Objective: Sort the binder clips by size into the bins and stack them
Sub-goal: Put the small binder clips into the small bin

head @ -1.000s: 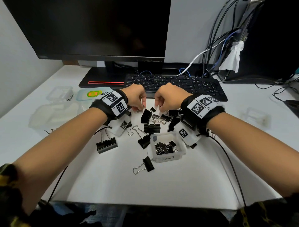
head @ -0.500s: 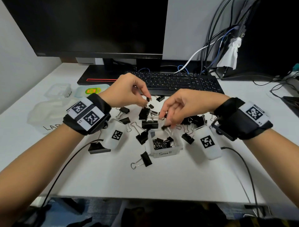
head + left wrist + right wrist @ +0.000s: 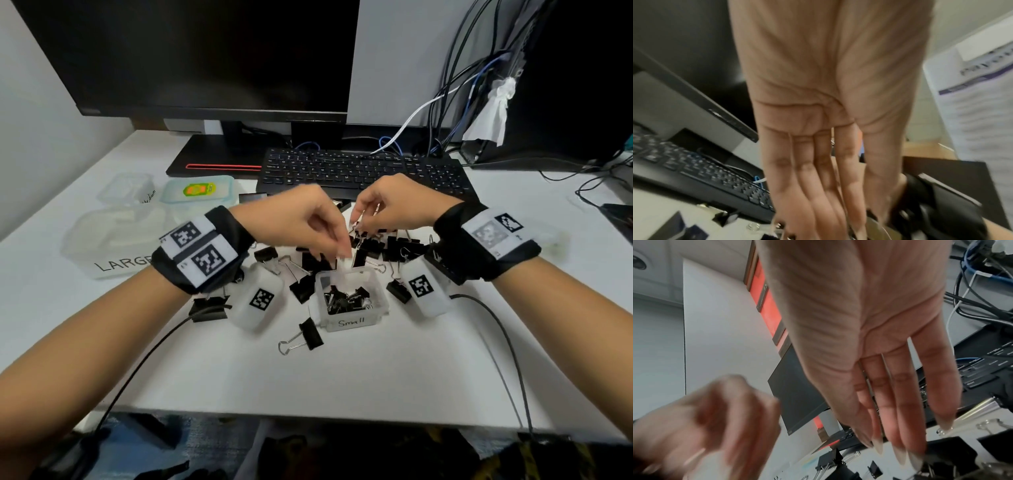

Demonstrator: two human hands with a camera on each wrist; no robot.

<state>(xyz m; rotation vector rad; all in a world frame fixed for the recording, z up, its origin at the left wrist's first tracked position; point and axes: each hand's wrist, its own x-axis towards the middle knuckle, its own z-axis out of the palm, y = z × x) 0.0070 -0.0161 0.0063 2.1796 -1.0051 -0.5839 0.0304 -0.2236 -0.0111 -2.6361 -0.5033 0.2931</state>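
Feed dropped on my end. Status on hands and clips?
Left hand over small bin, grip unclear. Right hand reaching into clip pile. Large bin off left. Nothing blocking.

Black wristbands (image 3: 202, 250), white marker tags.

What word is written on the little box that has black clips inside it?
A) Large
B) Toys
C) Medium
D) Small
D: in the head view the little box holding black clips has "Small" handwritten on its front label, while the bin marked LARGE sits off to the left.
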